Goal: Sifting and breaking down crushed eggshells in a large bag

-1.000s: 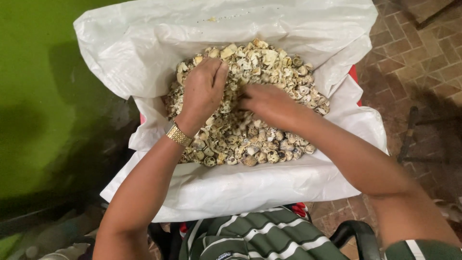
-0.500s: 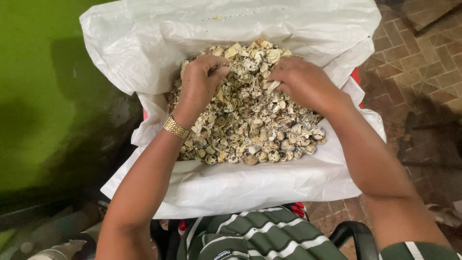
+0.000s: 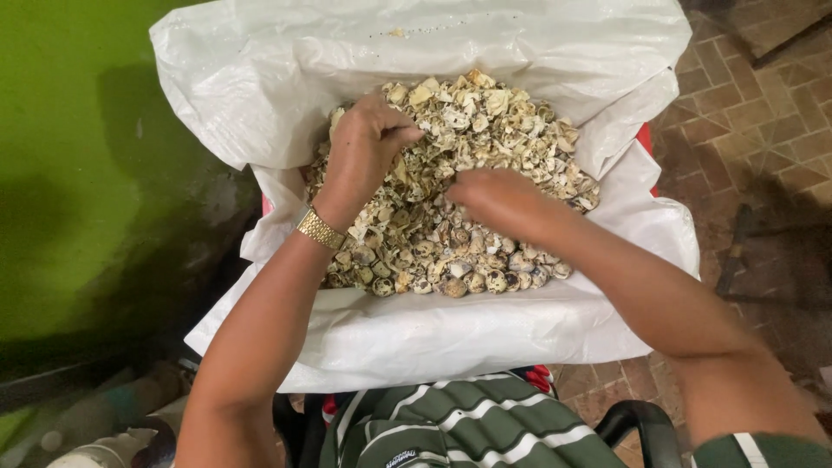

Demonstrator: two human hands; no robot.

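A green wall fills the left side, and a floor of reddish-brown brick pavers the right; between them sits one large white plastic sack, its mouth rolled wide open and its sides folded outward, with a red edge of something beneath it showing at the right rim; no label or print can be made out on the sack, only a few specks on its upper flap; inside lies one heap of broken shells, too many to count, pale cream and tan fragments at the top and rounder brown-speckled pieces along the lower edge; below the sack, a green garment with white stripes covers the person's lap, and a black curved bar rises beside it; the left hand rests on the upper left of the heap, its grip curled with fingertips pressed into the shells, though whether it pinches any piece I cannot tell; the right hand lies blurred over the middle of the heap, palm down, its grip not readable; one gold watch band circles the left wrist.
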